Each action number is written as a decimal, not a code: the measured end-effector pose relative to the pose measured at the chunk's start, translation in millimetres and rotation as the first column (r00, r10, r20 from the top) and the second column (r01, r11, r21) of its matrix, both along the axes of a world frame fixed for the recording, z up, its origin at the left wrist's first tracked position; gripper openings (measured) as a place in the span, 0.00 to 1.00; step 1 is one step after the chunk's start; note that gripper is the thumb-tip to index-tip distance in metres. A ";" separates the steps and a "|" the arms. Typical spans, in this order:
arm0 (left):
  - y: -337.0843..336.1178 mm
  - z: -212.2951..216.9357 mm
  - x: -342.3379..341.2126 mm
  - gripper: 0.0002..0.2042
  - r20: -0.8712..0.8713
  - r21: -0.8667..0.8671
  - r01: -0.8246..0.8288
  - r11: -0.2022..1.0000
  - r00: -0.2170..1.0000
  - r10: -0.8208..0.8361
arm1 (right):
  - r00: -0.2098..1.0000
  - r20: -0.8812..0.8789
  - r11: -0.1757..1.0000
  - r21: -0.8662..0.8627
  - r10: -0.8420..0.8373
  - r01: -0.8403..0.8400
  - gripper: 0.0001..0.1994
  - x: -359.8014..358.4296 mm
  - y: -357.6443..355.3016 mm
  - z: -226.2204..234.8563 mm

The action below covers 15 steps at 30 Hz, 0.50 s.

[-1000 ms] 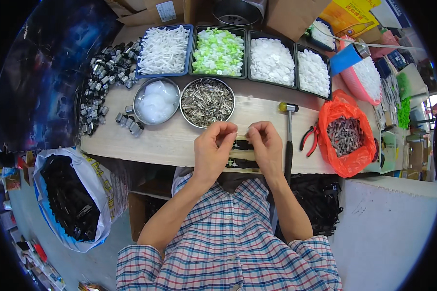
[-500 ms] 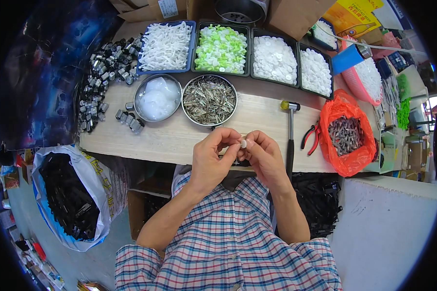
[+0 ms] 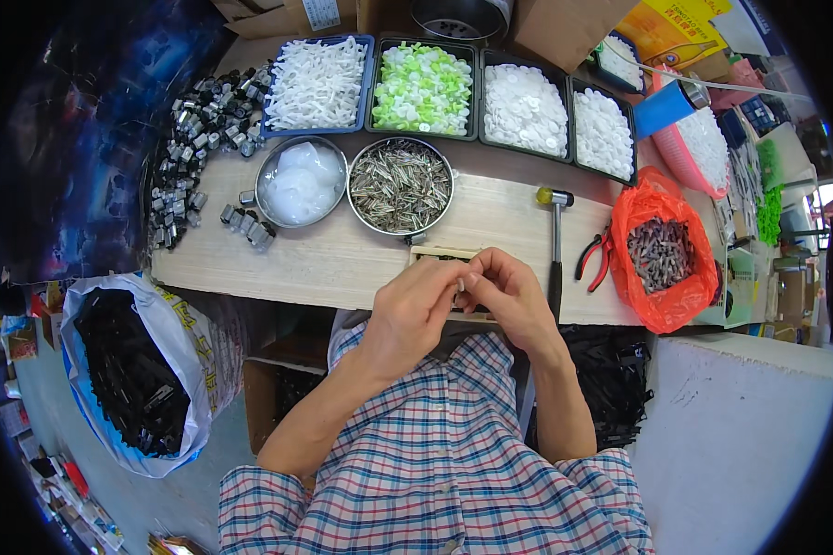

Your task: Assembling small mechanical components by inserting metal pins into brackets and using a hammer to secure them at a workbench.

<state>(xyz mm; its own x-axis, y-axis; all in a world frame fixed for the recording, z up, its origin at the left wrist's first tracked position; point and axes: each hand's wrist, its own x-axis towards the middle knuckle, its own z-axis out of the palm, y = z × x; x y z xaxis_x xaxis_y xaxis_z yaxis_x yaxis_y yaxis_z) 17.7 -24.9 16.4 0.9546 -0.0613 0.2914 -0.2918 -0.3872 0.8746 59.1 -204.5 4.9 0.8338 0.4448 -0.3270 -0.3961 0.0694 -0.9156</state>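
A small pale part (image 3: 460,289), shape too small to tell, is pinched between the fingertips of the left hand (image 3: 415,310) and right hand (image 3: 509,298), above the near edge of the bare wooden bench (image 3: 342,264). A steel bowl (image 3: 401,186) is filled with thin metal pins. A second steel bowl (image 3: 300,181) holds translucent white pieces. A green-and-white lot is held in one tray (image 3: 422,88). Dark metal parts are bagged in orange plastic (image 3: 662,259).

Left hand (image 3: 415,310) and right hand (image 3: 509,296) pressed together over the wooden bench (image 3: 342,259), fingertips pinching a small pale part (image 3: 460,289). Just beyond, a metal bowl of pins (image 3: 400,185). Hammer (image 3: 555,242) lying right beside the right hand.
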 end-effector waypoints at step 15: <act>-7.5 -29.0 -26.5 0.13 -0.562 -0.733 -0.289 0.615 0.766 -0.310 | 0.658 0.750 0.913 -0.311 0.065 0.264 0.08 -39.5 7.5 -8.6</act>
<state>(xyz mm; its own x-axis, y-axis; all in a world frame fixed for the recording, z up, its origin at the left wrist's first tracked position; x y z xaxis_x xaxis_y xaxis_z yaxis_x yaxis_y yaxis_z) -8.8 -32.4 -12.5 0.9165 -0.1226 -0.3808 0.3899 0.4863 0.7820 19.6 -197.0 -3.7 0.8968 0.3286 0.2962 0.4032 -0.3315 -0.8530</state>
